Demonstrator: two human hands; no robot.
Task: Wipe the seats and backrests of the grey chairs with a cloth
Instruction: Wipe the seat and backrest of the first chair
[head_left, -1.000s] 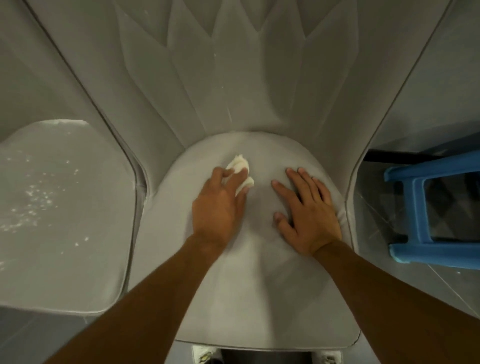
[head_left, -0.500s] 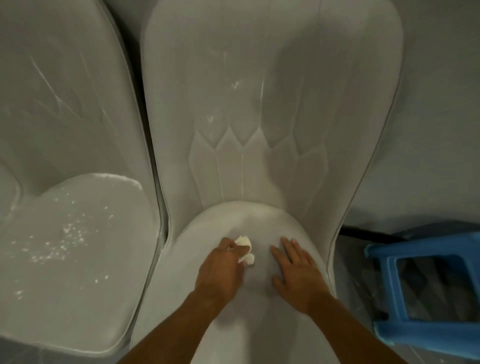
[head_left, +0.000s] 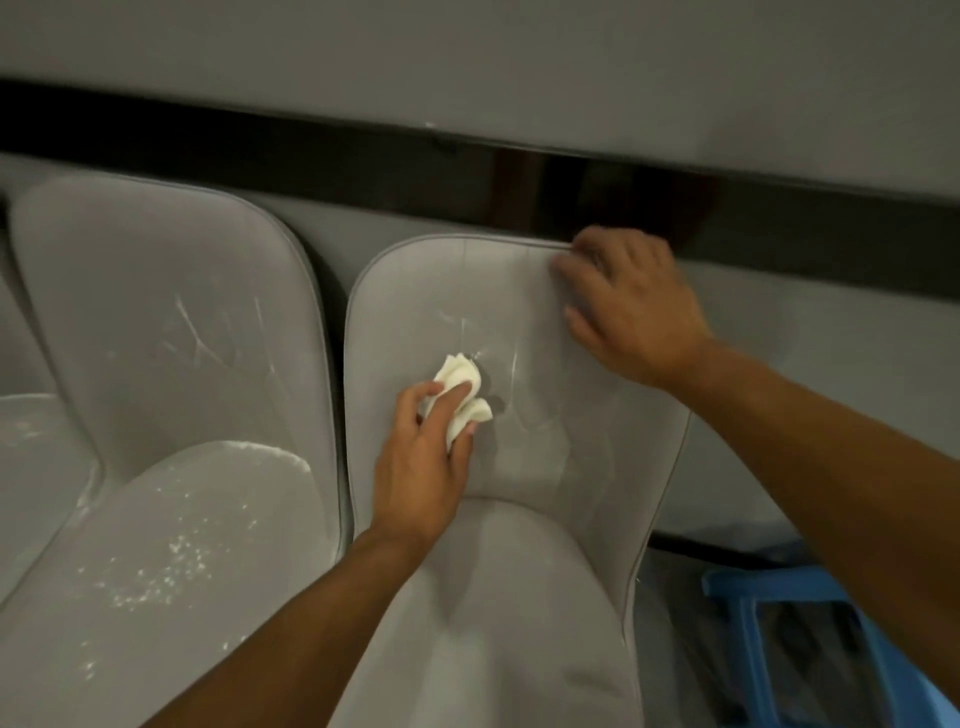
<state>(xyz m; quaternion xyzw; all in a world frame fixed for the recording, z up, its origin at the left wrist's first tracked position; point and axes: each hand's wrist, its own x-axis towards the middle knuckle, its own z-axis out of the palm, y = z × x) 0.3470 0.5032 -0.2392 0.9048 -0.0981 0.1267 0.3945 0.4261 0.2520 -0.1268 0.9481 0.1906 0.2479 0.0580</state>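
On backrest (head_left: 571, 415): left hand (head_left: 421, 467) grips cloth (head_left: 460, 387).

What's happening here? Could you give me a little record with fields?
Left hand: presses a crumpled white cloth on the backrest of the grey padded chair
Right hand: holds that backrest's top edge
Neighbouring grey chair: white specks on seat, streaks on backrest
Lower right: blue plastic stool
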